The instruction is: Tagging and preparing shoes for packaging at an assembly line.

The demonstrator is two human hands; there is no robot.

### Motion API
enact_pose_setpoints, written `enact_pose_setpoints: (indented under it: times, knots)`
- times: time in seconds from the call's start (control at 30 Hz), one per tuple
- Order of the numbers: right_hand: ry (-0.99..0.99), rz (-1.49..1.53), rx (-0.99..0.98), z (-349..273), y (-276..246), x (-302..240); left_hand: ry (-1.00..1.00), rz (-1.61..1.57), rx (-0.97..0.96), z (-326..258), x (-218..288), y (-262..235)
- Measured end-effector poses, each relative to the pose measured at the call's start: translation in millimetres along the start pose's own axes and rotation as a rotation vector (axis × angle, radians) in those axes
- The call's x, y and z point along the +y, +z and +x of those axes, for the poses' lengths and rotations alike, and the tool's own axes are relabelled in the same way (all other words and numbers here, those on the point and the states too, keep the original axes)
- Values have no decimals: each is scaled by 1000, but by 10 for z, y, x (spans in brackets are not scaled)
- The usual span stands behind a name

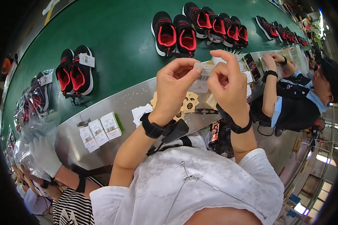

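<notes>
Both hands are raised over the metal ledge [112,99], pinching one white barcode label [202,77] between them: left hand [174,84] grips its left edge, right hand [227,84] its right (fingers curled closed). Below lie tan card tags [189,102]; beyond, black-and-red shoes [175,34] sit on the green belt [120,41].

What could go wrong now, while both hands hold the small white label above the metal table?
1. The white label is pinched only at its edges by the left hand and the right hand, so it may crease, tear or slip.
2. If it drops, it could land among the tan card tags and be hard to find.
3. The label stacks lie loose near the metal table edge, where a gloved hand works, and might get knocked off.
</notes>
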State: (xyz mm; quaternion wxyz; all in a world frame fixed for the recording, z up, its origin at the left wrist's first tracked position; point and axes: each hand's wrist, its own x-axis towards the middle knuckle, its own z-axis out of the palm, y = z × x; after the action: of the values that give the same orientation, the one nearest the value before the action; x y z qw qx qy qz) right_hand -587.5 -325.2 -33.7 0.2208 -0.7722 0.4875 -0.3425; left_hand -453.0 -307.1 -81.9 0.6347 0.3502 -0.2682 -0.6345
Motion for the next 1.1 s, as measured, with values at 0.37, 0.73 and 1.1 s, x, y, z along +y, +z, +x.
enact_pose_setpoints:
  times: [0.37,0.73,1.1]
  knots:
    - [225,378,-125,11,-221,125,1121,951,-281,181,-22,-20]
    - [-10,-73,135,72,-478,239,804,1560,-366,566,-93,-35]
    - [95,119,418,-51,-929,457,470,1844,-458,1307,-414,-1051]
